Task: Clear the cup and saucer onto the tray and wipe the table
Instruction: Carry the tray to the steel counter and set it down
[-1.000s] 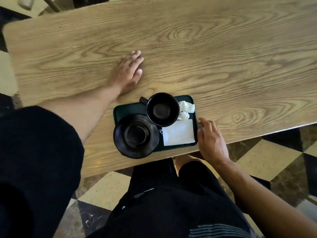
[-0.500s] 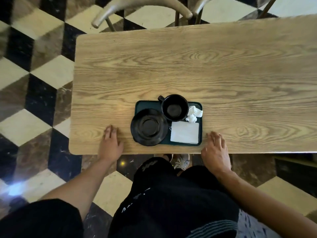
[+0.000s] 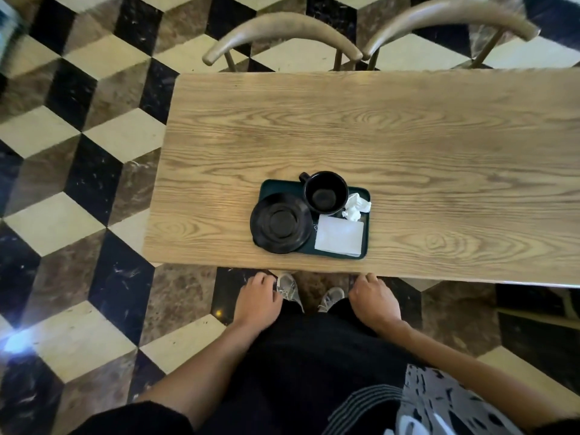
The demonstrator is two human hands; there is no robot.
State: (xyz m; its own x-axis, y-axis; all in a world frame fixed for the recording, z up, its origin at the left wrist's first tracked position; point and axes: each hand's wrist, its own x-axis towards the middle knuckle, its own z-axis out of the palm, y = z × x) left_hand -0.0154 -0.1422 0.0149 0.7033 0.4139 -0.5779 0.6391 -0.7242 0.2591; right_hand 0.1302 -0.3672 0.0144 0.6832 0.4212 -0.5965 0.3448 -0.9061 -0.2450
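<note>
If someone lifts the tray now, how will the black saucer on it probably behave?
The saucer likely slides or tips: its left edge overhangs the tray rim, so it may not sit flat. It looks hard and glossy, so probably stiff, slippery and breakable. The cup close beside it could knock against it.

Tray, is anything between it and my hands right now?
Nothing visible. The tray sits near the table's near edge; the left hand and right hand hang just off that edge, holding nothing.

worktop (image 3: 408, 146): pale wood, open grain, matt
cup (image 3: 326, 192): black, glossy
saucer (image 3: 281, 222): black, dull sheen
tray (image 3: 365, 246): dark green, smooth
napkin (image 3: 339, 235): white paper, flat
floor (image 3: 94, 136): polished stone tiles
</note>
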